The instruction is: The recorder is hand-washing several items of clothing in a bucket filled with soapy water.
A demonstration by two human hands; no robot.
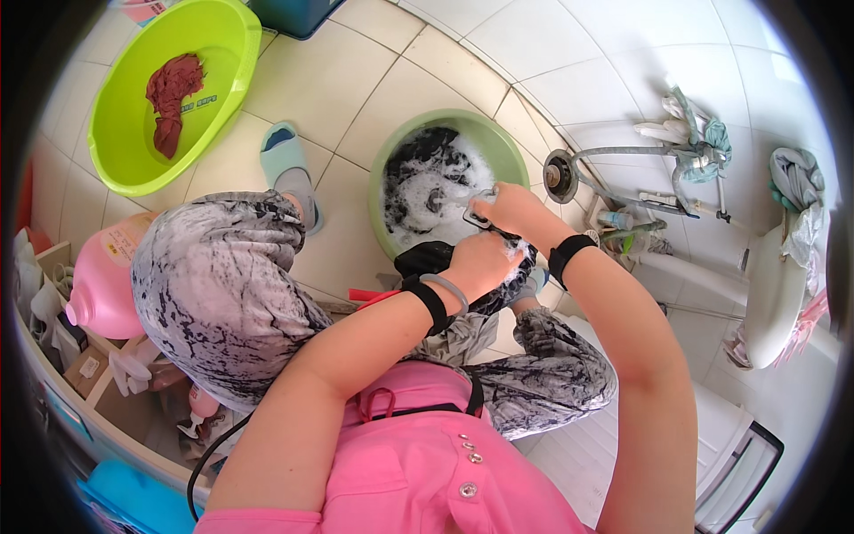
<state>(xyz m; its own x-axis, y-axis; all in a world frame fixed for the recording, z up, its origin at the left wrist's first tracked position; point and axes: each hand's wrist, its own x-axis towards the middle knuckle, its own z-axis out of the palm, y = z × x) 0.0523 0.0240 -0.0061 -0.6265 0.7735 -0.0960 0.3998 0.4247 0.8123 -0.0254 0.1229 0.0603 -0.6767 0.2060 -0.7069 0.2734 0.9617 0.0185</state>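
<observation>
Between my feet stands a pale green basin (454,119) of sudsy water, with dark cloth (427,157) soaking in it. Over its near right rim, my left hand (484,267), the one with a grey ring band at the wrist, grips wet black cloth (497,297) with foam on it. My right hand (510,207) is just above, its fingers closed on a small dark-framed item (475,217), perhaps a buckle or brush; its kind is unclear. Part of the black cloth hangs over the basin's near rim.
A lime green basin (250,73) holding a dark red cloth (175,83) stands at upper left. Right of the basin are a floor drain (560,175), hoses (620,151) and a white sink (774,294). A pink jug (110,280) and drawer unit (100,394) stand at left.
</observation>
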